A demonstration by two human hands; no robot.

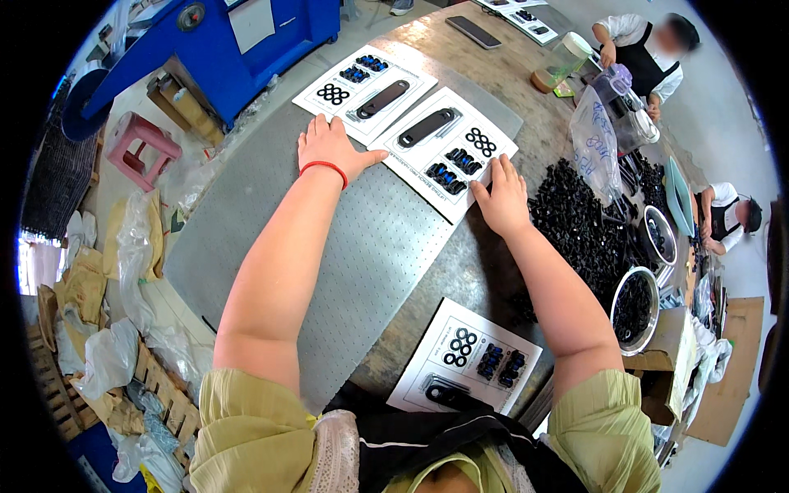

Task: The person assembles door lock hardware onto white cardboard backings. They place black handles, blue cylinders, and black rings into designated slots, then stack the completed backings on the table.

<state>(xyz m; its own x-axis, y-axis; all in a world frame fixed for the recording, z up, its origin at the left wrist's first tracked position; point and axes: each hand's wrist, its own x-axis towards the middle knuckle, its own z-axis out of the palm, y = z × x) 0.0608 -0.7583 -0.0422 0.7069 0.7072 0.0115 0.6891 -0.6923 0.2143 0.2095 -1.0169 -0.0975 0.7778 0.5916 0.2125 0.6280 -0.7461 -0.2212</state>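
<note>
Two white cards of packed hardware lie side by side on a grey perforated mat (320,279). The left card (325,103) and the right card (436,193) each bear black rings, black-and-blue small parts and a long black piece. My left hand (333,152), with a red cord at the wrist, rests at the near edge of the left card. Its fingers are spread, and the thumb reaches the right card's corner. My right hand (503,197) touches the right card's right edge, fingers apart. Close to my body lies a third similar card (514,390).
A heap of small black parts (575,238) spreads to the right, beside metal bowls (655,316) and a plastic bag (593,148). A phone (473,32) and a jar (561,62) sit at the back. Two co-workers stand beyond. A pink stool (141,148) and blue machine (222,57) are left.
</note>
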